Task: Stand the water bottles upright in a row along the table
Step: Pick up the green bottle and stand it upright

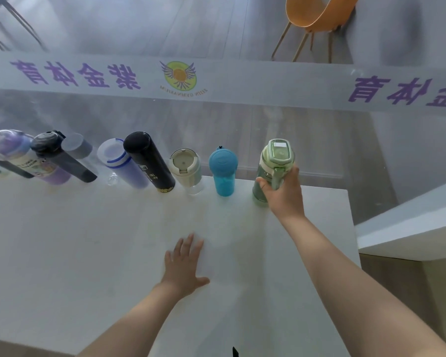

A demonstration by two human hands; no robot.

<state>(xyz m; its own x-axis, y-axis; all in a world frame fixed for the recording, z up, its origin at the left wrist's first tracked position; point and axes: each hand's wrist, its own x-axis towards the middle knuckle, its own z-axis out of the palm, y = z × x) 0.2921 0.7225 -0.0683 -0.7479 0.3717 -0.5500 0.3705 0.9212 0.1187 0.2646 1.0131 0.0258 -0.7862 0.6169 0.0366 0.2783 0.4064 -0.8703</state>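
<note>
The right hand (285,191) wraps its grip around the green bottle (271,173), upright at the right end of the row on the far edge of the surface (88,253). The left hand (184,264) lies flat, fingers spread, grasping nothing. Just left stand the blue bottle (223,173), the cream-lidded bottle (187,171) and the black flask (150,162); contents cannot be told.

I see a pale white, smooth-topped table (88,253) against a glass wall. Along its far edge stands a row of upright bottles: at the left a crowded, blurry group in purple and dark grey, then a translucent blue-banded bottle (124,163), a tall black cylindrical flask (150,163), a clear cream-lidded bottle (188,173), a bright blue plastic bottle (223,173), and a pale green handled bottle (265,176). A flat left hand (184,264) rests on the tabletop.
</note>
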